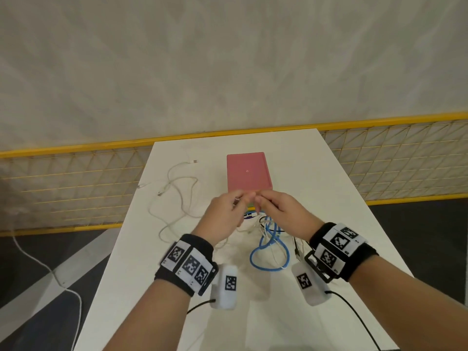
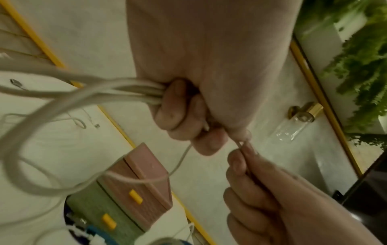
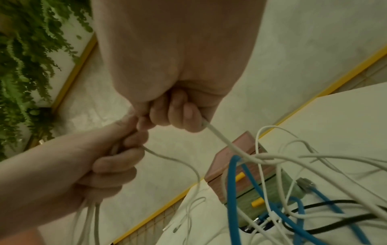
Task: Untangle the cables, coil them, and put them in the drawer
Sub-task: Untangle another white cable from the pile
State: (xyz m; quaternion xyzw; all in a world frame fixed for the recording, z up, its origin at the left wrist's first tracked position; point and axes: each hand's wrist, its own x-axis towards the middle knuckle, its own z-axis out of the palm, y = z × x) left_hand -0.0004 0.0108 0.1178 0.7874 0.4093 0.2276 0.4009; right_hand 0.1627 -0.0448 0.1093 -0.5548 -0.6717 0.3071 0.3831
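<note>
My left hand (image 1: 228,211) is a fist round a bunch of white cable loops (image 2: 117,91), held above the table in front of the small drawer box (image 1: 248,173). My right hand (image 1: 276,209) meets it fingertip to fingertip and pinches one thin white cable (image 3: 217,137) where it leaves the left fist. That strand trails down into a tangle of blue cable (image 1: 271,249), black cable (image 1: 295,245) and more white ones. Loose white cable (image 1: 177,196) sprawls at the left. The box has a pink top, a pink and a green drawer front with yellow handles (image 2: 135,196).
The white table (image 1: 316,178) is narrow, with edges close on both sides. A yellow mesh fence (image 1: 76,186) runs behind it. A white cord lies on the dark floor (image 1: 45,264) at the left. Black leads run from both wrist cameras.
</note>
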